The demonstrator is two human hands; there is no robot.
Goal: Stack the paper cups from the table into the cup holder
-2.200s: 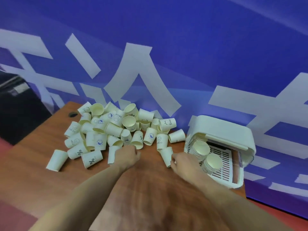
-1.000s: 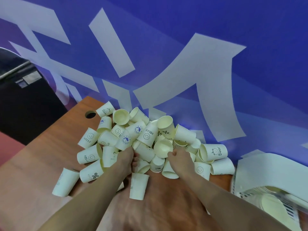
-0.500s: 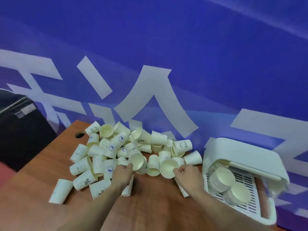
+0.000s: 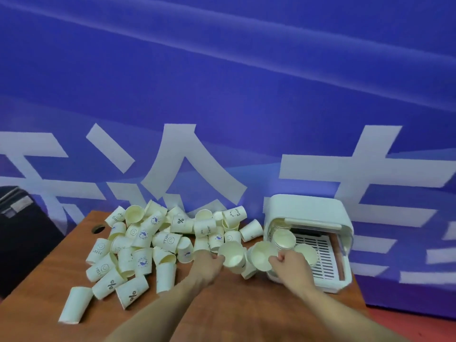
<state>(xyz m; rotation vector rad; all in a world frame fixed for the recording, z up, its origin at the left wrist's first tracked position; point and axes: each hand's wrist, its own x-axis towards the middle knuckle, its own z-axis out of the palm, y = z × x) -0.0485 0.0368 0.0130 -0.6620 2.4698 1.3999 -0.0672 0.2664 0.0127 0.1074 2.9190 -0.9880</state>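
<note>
A heap of cream paper cups (image 4: 153,243) lies on its sides across the brown table (image 4: 222,314). At the right stands the white cup holder (image 4: 306,213), a lidded box with a slatted tray; stacks of cups (image 4: 283,239) lie inside it. My left hand (image 4: 209,264) grips one cup (image 4: 233,254) by its rim, mouth toward me. My right hand (image 4: 287,264) grips a second cup (image 4: 261,255) the same way, just in front of the holder's left edge. The two held cups are side by side, nearly touching.
A blue banner with white characters (image 4: 222,119) rises directly behind the table. A round cable hole (image 4: 98,229) sits at the table's far left corner. A dark object (image 4: 22,233) stands to the left, beyond the table edge. One cup (image 4: 74,304) lies near the left front edge.
Both hands have lifted a cup each out of the heap and carried them right, toward the holder. The camera has tilted up and back.
</note>
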